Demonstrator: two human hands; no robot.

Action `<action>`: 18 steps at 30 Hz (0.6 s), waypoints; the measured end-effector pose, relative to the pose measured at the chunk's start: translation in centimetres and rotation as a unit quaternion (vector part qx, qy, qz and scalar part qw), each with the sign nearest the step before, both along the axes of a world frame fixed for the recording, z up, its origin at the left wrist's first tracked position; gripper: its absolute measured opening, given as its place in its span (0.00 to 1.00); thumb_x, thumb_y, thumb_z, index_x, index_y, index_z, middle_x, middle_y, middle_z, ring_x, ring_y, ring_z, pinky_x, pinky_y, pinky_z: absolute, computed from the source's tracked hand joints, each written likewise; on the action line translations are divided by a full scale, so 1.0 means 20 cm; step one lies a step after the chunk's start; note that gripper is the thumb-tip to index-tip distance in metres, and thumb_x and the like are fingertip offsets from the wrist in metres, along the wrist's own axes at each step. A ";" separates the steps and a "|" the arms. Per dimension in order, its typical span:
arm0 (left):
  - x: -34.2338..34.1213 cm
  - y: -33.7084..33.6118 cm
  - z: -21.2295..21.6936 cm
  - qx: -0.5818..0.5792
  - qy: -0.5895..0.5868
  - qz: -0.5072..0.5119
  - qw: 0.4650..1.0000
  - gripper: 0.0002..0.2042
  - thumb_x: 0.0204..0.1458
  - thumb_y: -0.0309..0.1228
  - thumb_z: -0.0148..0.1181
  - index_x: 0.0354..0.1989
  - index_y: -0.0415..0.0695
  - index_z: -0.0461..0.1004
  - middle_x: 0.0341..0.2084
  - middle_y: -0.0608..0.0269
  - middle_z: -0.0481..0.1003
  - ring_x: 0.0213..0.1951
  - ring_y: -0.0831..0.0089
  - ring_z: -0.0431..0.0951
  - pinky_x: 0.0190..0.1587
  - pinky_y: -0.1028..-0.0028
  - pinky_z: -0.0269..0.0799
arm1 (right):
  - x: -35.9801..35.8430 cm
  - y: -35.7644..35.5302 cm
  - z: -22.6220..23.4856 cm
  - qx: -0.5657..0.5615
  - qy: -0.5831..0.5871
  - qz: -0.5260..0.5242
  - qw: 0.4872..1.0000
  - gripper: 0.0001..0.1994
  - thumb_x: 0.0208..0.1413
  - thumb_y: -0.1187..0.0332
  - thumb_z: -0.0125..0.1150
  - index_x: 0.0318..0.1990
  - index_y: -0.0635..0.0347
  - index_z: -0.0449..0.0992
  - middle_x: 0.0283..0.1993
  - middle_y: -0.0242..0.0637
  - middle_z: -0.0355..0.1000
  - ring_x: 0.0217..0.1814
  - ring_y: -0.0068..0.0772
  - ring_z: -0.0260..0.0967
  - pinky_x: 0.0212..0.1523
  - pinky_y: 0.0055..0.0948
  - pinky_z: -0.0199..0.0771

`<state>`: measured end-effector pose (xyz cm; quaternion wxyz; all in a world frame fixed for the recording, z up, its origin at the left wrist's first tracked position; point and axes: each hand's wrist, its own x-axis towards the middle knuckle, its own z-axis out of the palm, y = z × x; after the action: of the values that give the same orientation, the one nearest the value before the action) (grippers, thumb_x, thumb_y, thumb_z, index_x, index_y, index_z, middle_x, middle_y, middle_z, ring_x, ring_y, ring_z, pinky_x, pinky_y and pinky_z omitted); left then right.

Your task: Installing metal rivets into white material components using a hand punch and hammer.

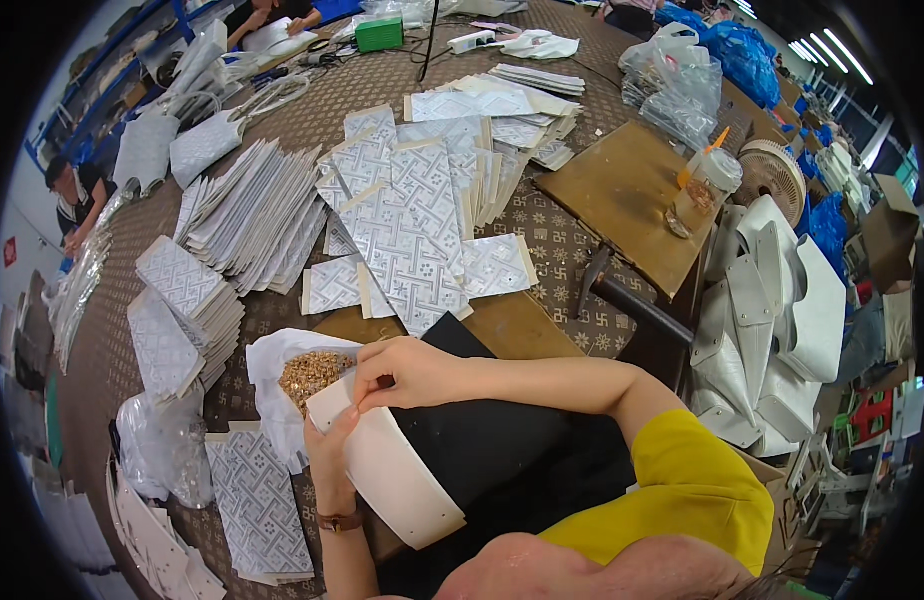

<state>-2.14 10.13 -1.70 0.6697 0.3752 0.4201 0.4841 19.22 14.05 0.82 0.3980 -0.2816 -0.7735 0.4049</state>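
A worker in a yellow short-sleeved top (687, 480) bends over a long cream-white curved leather strip (392, 470), which rests on a black padded block (482, 430) at the near edge of the bench. The right hand (407, 372) reaches across from the right, its fingers drawn together in a pinch at the strip's upper end; whether they grip the strip itself or a small fitting cannot be told. The left hand (327, 455), a brown-strapped watch (339, 521) at its wrist, cradles the strip from below, thumb and fingers closed around its edge. Just beside that end lies an open white bag of small gold-coloured metal fittings (312, 372), touching the strip.

Judging by the bench, the job is in mid-run. To the right, a heap of white leather panels (772, 320) looks already handled, though it is not clear whether fittings are set in them. Across the brown patterned table top (572, 250) spread fanned stacks of grey-and-white patterned flat pieces (412, 220), with more at the left (182, 300) and near the left elbow (257, 500). The bag is well filled, suggesting plenty left to fix. Another person (77, 195) works at the far left.
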 end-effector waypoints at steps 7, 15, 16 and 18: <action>0.02 -0.01 0.02 0.000 0.015 0.017 1.000 0.24 0.54 0.26 0.68 0.59 0.36 0.70 0.48 0.56 0.79 0.43 0.69 0.82 0.45 0.71 0.80 | 0.02 0.04 -0.02 0.008 -0.002 0.026 1.000 0.05 0.52 0.72 0.70 0.29 0.58 0.78 0.28 0.34 0.70 0.28 0.34 0.71 0.30 0.35 0.69; 0.00 -0.01 0.01 -0.021 -0.018 0.024 0.999 0.25 0.55 0.27 0.68 0.61 0.36 0.69 0.49 0.56 0.78 0.45 0.68 0.82 0.46 0.70 0.81 | 0.00 0.01 -0.02 0.022 -0.035 0.004 0.999 0.05 0.53 0.70 0.70 0.31 0.58 0.79 0.28 0.33 0.70 0.28 0.34 0.70 0.30 0.34 0.69; 0.01 -0.01 0.01 -0.013 -0.019 0.030 0.999 0.26 0.55 0.27 0.69 0.61 0.36 0.69 0.50 0.56 0.78 0.45 0.68 0.82 0.47 0.70 0.81 | 0.00 0.00 -0.01 0.024 -0.045 0.002 0.999 0.04 0.55 0.71 0.70 0.33 0.58 0.80 0.30 0.33 0.70 0.29 0.32 0.70 0.31 0.32 0.69; 0.01 -0.01 0.01 -0.006 -0.019 0.038 0.999 0.26 0.56 0.27 0.69 0.62 0.36 0.69 0.50 0.56 0.78 0.45 0.68 0.82 0.47 0.70 0.81 | -0.01 0.00 -0.02 0.025 -0.053 0.002 0.998 0.03 0.56 0.71 0.70 0.35 0.59 0.81 0.31 0.33 0.70 0.30 0.31 0.70 0.32 0.30 0.70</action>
<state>-1.86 9.87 -1.50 0.6610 0.3454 0.4241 0.5137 19.00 14.09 0.51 0.3623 -0.2911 -0.8041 0.3706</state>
